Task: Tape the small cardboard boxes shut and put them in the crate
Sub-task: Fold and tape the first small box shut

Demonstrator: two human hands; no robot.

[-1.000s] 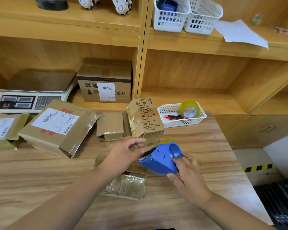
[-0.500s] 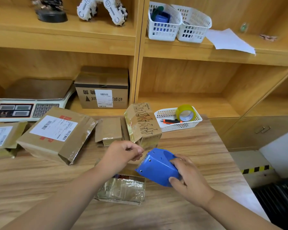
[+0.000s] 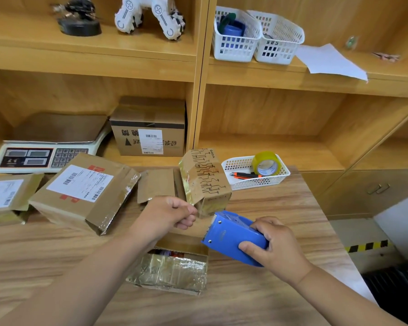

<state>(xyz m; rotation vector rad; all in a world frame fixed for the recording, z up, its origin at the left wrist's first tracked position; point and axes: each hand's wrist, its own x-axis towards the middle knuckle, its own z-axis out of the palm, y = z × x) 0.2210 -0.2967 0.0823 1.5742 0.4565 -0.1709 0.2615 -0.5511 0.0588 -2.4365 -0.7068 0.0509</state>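
At the far left a small labelled box [image 3: 7, 198] sits at the table [image 3: 280, 208] edge, with a scale [image 3: 45, 151] behind it on the low shelf. Just right of it lies a big labelled box [image 3: 85, 191], tilted, its near end shiny with tape. Behind that, in the shelf bay, stands a printed carton [image 3: 149, 130]. A flat box [image 3: 156, 184] lies on the table between the big box and a patterned box [image 3: 205, 180], which stands tilted and carries black line markings. The left hand [image 3: 167, 215] hovers in front of the flat box, fingers curled with the thumb against the forefinger; whether it pinches a strip of tape cannot be told. Below both hands, on the table, lies a taped box [image 3: 172, 271]; its near side is covered in glossy tape and its top looks partly open, with something red showing inside. Just right of the left hand is a blue dispenser [image 3: 229, 236], its toothed edge turned toward that hand. The right hand [image 3: 278, 248] grips the dispenser's rear, fingers wrapped over the top and thumb on its side. Farther back on the right a white basket [image 3: 257, 183] holds a tape roll [image 3: 265, 163] and an orange cutter [image 3: 245, 175].
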